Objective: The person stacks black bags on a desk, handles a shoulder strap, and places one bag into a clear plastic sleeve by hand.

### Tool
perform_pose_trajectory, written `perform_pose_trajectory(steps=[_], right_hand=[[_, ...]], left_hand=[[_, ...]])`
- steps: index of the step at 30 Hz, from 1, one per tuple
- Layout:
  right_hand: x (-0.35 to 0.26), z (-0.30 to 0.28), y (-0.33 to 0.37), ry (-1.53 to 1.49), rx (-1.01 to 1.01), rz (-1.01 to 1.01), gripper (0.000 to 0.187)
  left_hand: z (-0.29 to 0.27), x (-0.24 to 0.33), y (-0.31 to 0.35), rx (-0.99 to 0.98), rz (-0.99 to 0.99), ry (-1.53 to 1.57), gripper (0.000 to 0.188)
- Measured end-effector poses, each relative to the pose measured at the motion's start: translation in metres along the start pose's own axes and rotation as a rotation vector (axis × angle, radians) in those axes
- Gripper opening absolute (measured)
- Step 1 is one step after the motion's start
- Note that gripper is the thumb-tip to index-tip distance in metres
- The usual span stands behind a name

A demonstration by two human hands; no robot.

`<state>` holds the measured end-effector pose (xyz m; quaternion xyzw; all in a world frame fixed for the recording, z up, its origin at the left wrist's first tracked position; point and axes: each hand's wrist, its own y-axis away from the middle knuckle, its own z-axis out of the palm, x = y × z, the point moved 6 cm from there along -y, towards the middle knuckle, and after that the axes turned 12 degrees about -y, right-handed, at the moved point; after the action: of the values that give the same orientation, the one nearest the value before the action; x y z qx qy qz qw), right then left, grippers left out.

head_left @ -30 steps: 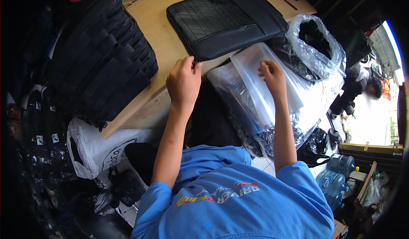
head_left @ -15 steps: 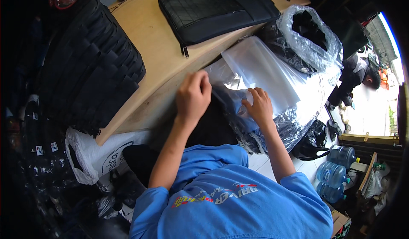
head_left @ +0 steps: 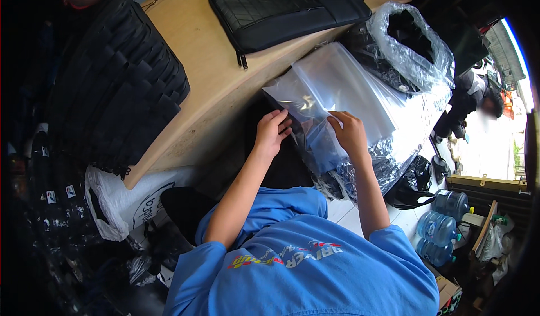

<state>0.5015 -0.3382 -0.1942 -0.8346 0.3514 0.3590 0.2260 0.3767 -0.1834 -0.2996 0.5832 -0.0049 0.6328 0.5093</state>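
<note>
A stack of clear plastic bags (head_left: 360, 96) lies on a large plastic-wrapped bundle in front of me. My right hand (head_left: 351, 133) pinches the top clear bag (head_left: 298, 93) near its middle, with thumb and forefinger close together. At the near left edge of that bag is my left hand (head_left: 274, 131), its fingers bent and apart. Its fingertips meet or almost meet the plastic edge; I cannot tell which. Beyond the stack, a flat black zippered case (head_left: 287, 15) rests on the wooden table (head_left: 197, 51).
On the table's left stands a pile of folded black cases (head_left: 124, 79). An open clear sack (head_left: 413, 46) holding dark items is at the far right. Blue water jugs (head_left: 436, 229) and a black plastic bag (head_left: 413, 186) sit on the right floor; another person (head_left: 469, 102) is beyond.
My left hand has moved right and down to the bag's edge, and its fingers have uncurled. My right hand has gone from lying spread on the plastic to pinching it.
</note>
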Motion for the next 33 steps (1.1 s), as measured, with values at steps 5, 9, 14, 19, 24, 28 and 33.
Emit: perform_pose_trajectory(steps=[5, 9, 14, 19, 24, 28, 33], right_hand=[[0.006, -0.004, 0.001, 0.041, -0.010, 0.043, 0.026], [-0.014, -0.003, 0.005, 0.146, 0.098, -0.128, 0.043], [-0.072, 0.004, 0.025, 0.145, 0.103, -0.184, 0.060], [-0.075, 0.015, 0.026, 0.113, 0.109, -0.203, 0.060], [-0.067, 0.008, 0.015, -0.155, 0.038, -0.215, 0.031], [-0.063, 0.002, 0.008, -0.282, -0.042, -0.055, 0.025], [-0.036, -0.002, 0.004, -0.434, -0.134, 0.123, 0.024]], left_hand=[[0.027, 0.025, 0.022, -0.163, 0.048, 0.018, 0.025], [0.034, 0.030, 0.020, -0.125, 0.221, -0.261, 0.021], [0.040, 0.038, 0.024, -0.106, 0.287, -0.201, 0.017], [0.051, 0.044, 0.030, -0.104, 0.318, -0.197, 0.025], [0.052, 0.051, 0.033, -0.194, 0.367, -0.204, 0.027], [0.047, 0.048, 0.031, -0.186, 0.350, -0.088, 0.032], [0.049, 0.045, 0.031, -0.283, 0.401, -0.026, 0.032]])
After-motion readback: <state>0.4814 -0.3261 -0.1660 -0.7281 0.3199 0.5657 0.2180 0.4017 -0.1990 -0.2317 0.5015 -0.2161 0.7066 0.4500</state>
